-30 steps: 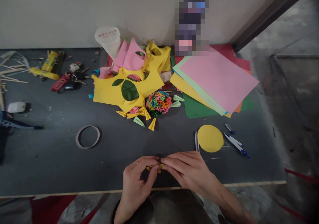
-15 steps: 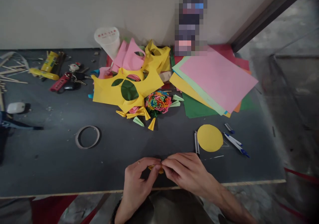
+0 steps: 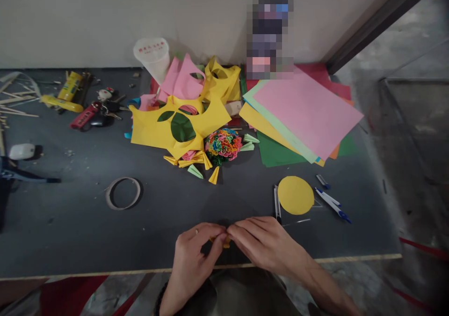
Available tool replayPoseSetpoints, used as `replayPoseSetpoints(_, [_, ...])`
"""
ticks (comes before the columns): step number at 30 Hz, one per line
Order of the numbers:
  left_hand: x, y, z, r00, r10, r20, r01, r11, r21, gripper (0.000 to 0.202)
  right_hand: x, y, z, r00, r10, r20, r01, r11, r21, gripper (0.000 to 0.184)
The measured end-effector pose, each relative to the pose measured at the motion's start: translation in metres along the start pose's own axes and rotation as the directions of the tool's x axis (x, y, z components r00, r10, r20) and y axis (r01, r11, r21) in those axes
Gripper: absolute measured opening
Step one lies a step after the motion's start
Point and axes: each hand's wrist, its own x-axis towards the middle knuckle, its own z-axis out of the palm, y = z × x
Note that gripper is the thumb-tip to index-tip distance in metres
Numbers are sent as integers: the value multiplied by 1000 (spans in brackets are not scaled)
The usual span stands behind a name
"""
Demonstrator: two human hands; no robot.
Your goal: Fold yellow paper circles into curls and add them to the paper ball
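Close to the table's front edge, both hands meet fingertip to fingertip over a small piece of folded yellow paper (image 3: 227, 244). My left hand (image 3: 198, 255) pinches it between thumb and fingers. From the other side my right hand (image 3: 261, 238) grips it with closed fingertips; most of the paper is hidden by the fingers. Just beyond my right hand lie a yellow paper disc (image 3: 295, 195) and a utility knife (image 3: 277, 204). Folded paper cones, a yellow one (image 3: 213, 175) and a green one (image 3: 195, 171) among them, lie further back.
A grey tape ring (image 3: 123, 193) lies left of my hands. Behind are cut yellow paper (image 3: 150, 126), a ball of coloured paper curls (image 3: 223, 145), a lidded cup (image 3: 153, 61) and stacked coloured sheets (image 3: 308, 114). A white-and-blue compass (image 3: 333, 204) lies at right, keys (image 3: 111, 112) at left.
Both hands stay in nearly the same place, with slight finger movement on the yellow paper. The things on the table have not moved.
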Motion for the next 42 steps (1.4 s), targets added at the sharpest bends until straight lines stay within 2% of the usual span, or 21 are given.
replayPoseSetpoints(2, [1, 1, 0, 1000, 9, -7, -9, 1000, 2, 15, 1, 0, -2, 999, -25, 20, 26, 999, -19, 18])
replayPoseSetpoints(5, [1, 3, 0, 999, 19, -32, -18, 1000, 11, 15, 2, -2, -2, 1000, -3, 10, 3, 1000, -5, 21])
replayPoseSetpoints(11, [-2, 2, 1, 996, 46, -75, -45, 999, 17, 17, 3, -4, 3, 983, 140, -122, -115, 974, 193, 11])
replayPoseSetpoints(14, [-3, 1, 2, 998, 39, -58, -38, 999, 14, 18, 5, -4, 5, 965, 225, -133, -176, 935, 308, 11])
replayPoseSetpoints(17, [-2, 0, 3, 998, 49, -44, -47, 998, 28, 20, 7, -3, 5, 954, 267, -133, -209, 915, 345, 15])
replayPoseSetpoints(22, [-1, 1, 1, 997, 47, -55, -45, 998, 34, 19, 8, -5, 5, 949, 254, -185, -195, 937, 289, 7])
replayPoseSetpoints(29, [2, 4, 1, 998, -9, -56, 9, 1000, 8, 20, 4, -6, 2, 981, 123, -150, -107, 988, 111, 8])
replayPoseSetpoints(35, [0, 7, 2, 992, -117, -42, 113, 991, -75, 21, 4, -7, 5, 962, 151, -227, -114, 979, 170, 8])
replayPoseSetpoints(42, [2, 7, 2, 976, -219, -12, 217, 971, -98, 17, 7, -7, 1, 953, 174, -247, -124, 971, 205, 10])
